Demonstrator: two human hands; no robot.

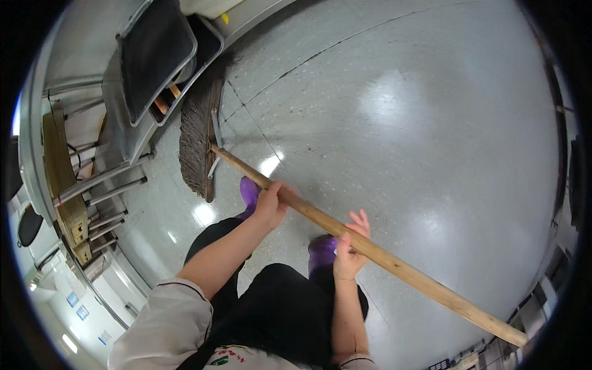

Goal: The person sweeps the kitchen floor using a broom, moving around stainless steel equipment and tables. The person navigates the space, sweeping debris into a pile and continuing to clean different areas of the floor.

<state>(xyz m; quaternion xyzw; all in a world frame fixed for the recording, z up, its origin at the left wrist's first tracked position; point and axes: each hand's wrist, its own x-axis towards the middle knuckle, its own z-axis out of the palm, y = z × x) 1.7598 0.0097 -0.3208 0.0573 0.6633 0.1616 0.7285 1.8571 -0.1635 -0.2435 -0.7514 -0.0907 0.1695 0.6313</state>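
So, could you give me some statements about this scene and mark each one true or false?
1. The left-hand grip is closed on the wooden handle. True.
2. The boots are yellow. False: they are purple.
3. The brush head rests on the grey floor. True.
4. The right-hand grip is nearer the brush head than the left. False: the left is nearer.
5. The person's trousers are black. True.

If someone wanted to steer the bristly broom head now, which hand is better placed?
Probably the left hand: it appears closed around the wooden handle, nearer the broom head. The right hand is farther along the handle, its fingers extended rather than wrapped.
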